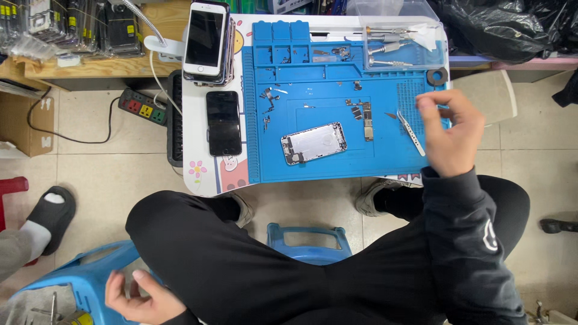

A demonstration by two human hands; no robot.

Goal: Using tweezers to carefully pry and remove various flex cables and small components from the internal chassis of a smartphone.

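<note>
Right hand is up over the right edge of the blue mat, fingers curled in loosely, thumb and forefinger pinched close at the tips near the top; whether anything tiny sits between them I cannot tell. Just beside that hand, to its left, the tweezers lie flat on the mat, untouched, long axis running diagonally, from upper left down to lower right. Middle of the mat, the opened phone shell lies with its silver inside facing up, long axis nearly left to right, slightly tilted, right end higher. Small loose parts are scattered just above it. Left hand is way down low by the knee, over the blue stool, half open, fingers bent, palm up, holding nothing I can see. On the white tabletop left of the mat, a black phone lies screen up, lengthwise away from the person, and a stack of phones beyond it.
</note>
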